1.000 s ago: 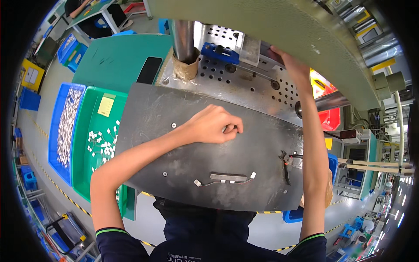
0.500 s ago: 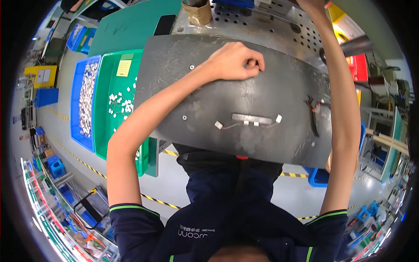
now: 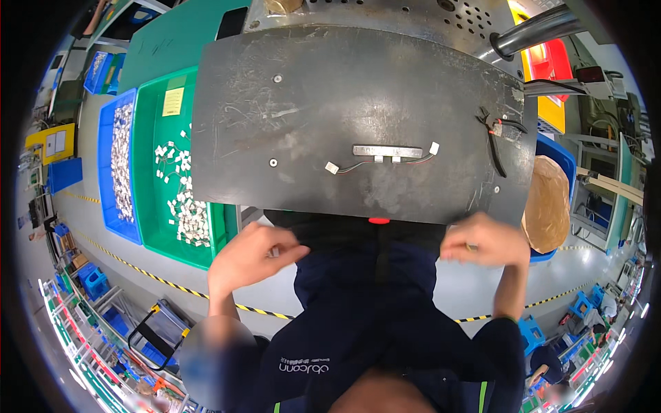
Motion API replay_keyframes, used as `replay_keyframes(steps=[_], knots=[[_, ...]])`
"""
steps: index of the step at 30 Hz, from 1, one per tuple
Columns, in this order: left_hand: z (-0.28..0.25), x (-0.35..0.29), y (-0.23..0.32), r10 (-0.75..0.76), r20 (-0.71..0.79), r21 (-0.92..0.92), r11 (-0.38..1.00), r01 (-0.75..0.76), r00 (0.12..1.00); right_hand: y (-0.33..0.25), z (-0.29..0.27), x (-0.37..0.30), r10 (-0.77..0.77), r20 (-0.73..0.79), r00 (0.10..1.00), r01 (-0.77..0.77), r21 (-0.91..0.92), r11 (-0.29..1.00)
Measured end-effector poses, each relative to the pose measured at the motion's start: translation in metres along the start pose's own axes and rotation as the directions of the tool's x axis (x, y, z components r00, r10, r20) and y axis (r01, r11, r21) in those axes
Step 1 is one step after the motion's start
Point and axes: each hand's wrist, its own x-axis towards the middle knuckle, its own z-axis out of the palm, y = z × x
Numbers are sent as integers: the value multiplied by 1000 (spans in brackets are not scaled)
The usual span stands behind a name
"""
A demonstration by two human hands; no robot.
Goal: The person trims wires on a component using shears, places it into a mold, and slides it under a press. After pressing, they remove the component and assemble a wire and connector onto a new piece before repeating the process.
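Note:
Off the table's near edge, on the left, my left hand [image 3: 256, 256] hovers with half-curled fingers; a gap shows between thumb and fingers, and no object is visible in it. My right hand [image 3: 484, 241] is raised near the table's front right corner, its bent fingers smeared by motion, so its grip is unclear. Neither hand touches the dark metal plate [image 3: 330, 82]. On that plate lies a narrow metal bar [image 3: 387, 151] with slots. Against its near side rests a thin cable with white connectors [image 3: 332, 168], its ends spread left and right.
Cutting pliers [image 3: 493, 141] lie on the plate's right side. Left of it stand a green bin [image 3: 148, 165] of white-connector cables and a blue bin [image 3: 107, 172] of small white parts. A paper-lined blue bin [image 3: 570, 179] stands right. A perforated metal bed [image 3: 385, 8] lies behind.
Both hands have drawn back toward my body: the left from over the plate, the right from the far machine side. The bar and cable stay on the plate; the view has shifted.

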Motion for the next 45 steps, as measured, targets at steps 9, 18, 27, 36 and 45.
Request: replay_keyframes(steps=[9,18,27,36,45], knots=[[61,26,-89,-47,-606,-28,999,38,794,69,105,-23,461,-737,495,-435,249,865],[52,20,-71,-173,-635,-170,982,82,753,58,101,-22,615,-633,470,-456,422,783],[14,86,15,415,-660,332,909,-251,626,-16,93,52,103,-413,905,-175,-140,975],[17,78,16,419,-445,175,908,-382,792,-44,101,77,63,-399,915,-41,65,997],[37,57,29,431,-499,-57,849,-525,751,-49,81,101,-371,-740,561,221,-298,929]])
